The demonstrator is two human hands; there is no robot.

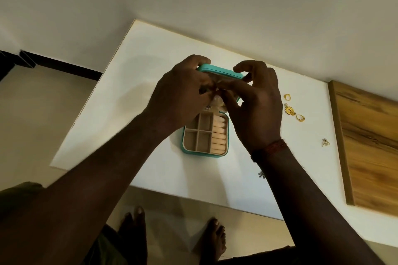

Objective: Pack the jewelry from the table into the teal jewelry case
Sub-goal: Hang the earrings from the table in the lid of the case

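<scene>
One teal case [215, 70]; two gold rings [287, 97] [300, 117]; one gold flower pendant [289, 110]; one triangular earring [325, 142]; one small silver piece [261, 174].

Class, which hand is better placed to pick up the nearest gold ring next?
Probably the right. The ring lies on the table just beside the right hand, while the left hand would have to cross over the case.

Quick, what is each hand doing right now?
Left hand: pinching a tiny jewelry piece, mostly hidden, over the open teal jewelry case.
Right hand: pinching the same piece.
</scene>
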